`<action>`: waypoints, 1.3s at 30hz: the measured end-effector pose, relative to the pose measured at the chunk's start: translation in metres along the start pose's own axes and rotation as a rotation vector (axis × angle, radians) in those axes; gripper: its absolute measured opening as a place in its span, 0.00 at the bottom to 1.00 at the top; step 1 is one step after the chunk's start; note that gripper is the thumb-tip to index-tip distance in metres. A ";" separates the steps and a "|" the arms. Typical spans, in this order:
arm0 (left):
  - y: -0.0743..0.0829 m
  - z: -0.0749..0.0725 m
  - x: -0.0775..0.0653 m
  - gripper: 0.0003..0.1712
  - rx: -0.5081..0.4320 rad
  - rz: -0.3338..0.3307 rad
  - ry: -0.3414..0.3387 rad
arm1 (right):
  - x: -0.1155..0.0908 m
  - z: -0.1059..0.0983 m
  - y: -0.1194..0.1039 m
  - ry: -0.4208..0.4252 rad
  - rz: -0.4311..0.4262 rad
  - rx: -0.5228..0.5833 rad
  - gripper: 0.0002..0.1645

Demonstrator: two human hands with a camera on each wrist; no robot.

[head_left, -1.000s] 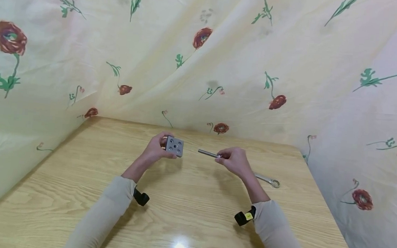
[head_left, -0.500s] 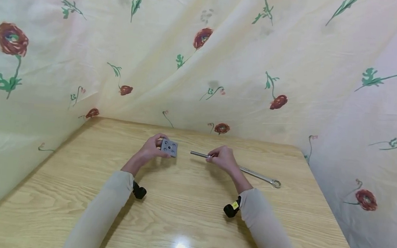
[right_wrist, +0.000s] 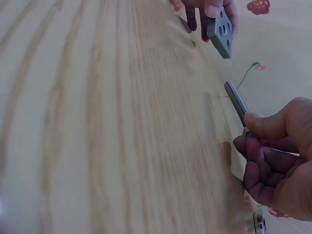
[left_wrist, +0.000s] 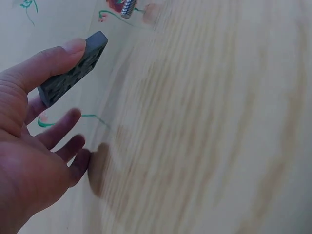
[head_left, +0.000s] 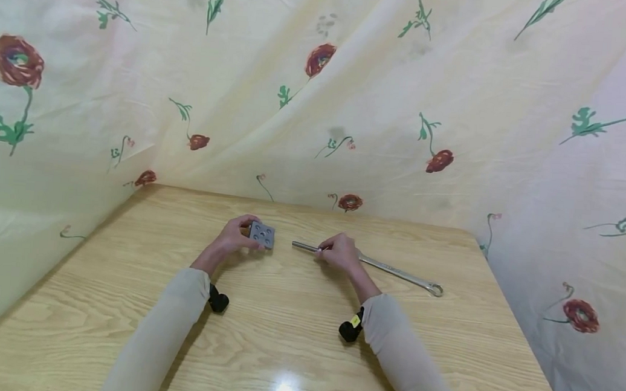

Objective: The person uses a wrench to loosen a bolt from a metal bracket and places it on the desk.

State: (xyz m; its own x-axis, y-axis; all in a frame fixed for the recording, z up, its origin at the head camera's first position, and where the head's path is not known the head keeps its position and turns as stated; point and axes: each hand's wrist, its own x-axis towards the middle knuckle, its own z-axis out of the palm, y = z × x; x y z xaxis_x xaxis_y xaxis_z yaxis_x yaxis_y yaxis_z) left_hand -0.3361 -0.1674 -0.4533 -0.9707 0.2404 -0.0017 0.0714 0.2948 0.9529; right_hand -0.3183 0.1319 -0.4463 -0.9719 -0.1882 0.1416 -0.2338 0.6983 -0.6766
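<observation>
My left hand (head_left: 232, 236) holds a grey square metal block (head_left: 262, 235) with several holes in its face, gripping it at its edges between thumb and fingers. In the left wrist view the thumb lies along one edge of the block (left_wrist: 73, 73), while the lower fingers reach loosely past it. My right hand (head_left: 340, 252) pinches a threaded bolt (head_left: 304, 246) near one end. The bolt's free end points left toward the block, with a gap between them. The right wrist view shows the threads on the bolt (right_wrist: 237, 102) and the curled lower fingers.
A long combination wrench (head_left: 401, 274) lies on the wooden table (head_left: 258, 349), just right of my right hand; its near end is partly hidden behind that hand. A flowered cloth (head_left: 233, 93) hangs behind the table and along both sides.
Both hands have shifted left and slightly lower, the right one farther, carrying the block and bolt along. More of the wrench shows now. Both grips look the same.
</observation>
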 end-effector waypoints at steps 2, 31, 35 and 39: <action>-0.001 -0.001 0.001 0.37 -0.005 -0.004 0.002 | 0.001 0.002 0.000 0.006 0.007 -0.002 0.09; -0.001 -0.002 0.004 0.39 0.406 -0.117 0.018 | 0.008 0.010 -0.015 -0.064 0.046 -0.119 0.09; 0.000 -0.001 0.004 0.39 0.460 -0.124 -0.001 | 0.008 0.011 -0.013 -0.080 0.039 -0.110 0.09; 0.003 0.000 0.004 0.47 0.492 -0.132 -0.041 | 0.007 0.012 -0.012 -0.082 0.045 -0.124 0.13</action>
State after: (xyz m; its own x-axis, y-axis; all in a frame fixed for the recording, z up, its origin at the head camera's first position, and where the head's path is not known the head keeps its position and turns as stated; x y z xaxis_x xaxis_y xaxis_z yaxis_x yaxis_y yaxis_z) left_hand -0.3395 -0.1657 -0.4507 -0.9695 0.2054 -0.1335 0.0584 0.7232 0.6882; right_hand -0.3220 0.1141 -0.4456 -0.9770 -0.2070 0.0507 -0.1970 0.7864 -0.5854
